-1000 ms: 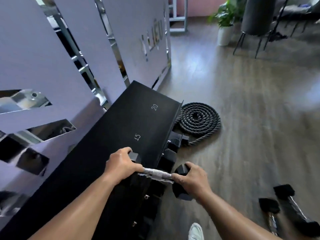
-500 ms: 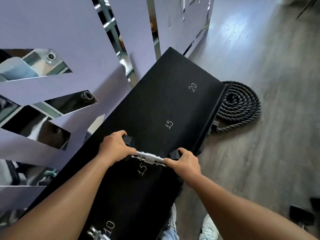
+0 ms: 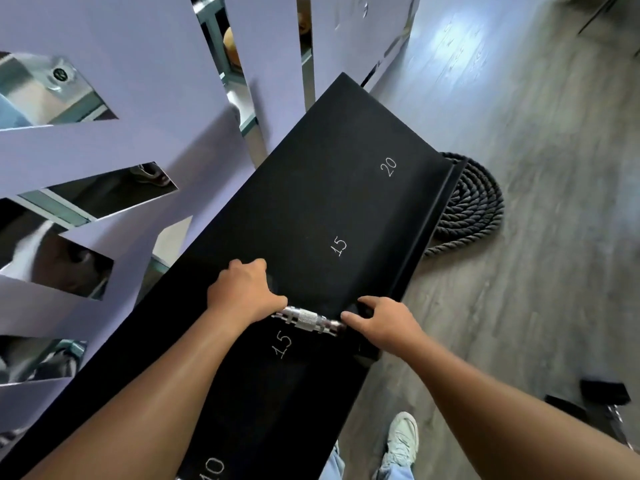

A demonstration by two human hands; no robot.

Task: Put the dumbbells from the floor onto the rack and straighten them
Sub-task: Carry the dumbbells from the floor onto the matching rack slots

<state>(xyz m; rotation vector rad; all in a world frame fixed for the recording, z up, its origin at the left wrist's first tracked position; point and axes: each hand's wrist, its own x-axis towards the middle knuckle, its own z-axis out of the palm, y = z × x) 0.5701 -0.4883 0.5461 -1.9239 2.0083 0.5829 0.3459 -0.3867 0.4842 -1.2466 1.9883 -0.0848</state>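
A dumbbell with a chrome knurled handle and black ends lies across the black rack, just above a chalked "15". My left hand covers and grips its far black end. My right hand rests on the near black end at the rack's front lip, fingers curled over it. Both ends are mostly hidden by the hands. More dumbbells lie on the floor at the lower right, partly behind my right forearm.
The rack top carries chalk marks "10", "15", "15", "20". A coiled black battle rope lies on the wood floor beside the rack's far end. A lilac partition wall with mirrored cutouts runs along the left. My shoe stands by the rack.
The dumbbell came up from beside the rack's front onto its top by the "15" mark. Both hands have stayed on its ends, and the view has tilted down and closer.
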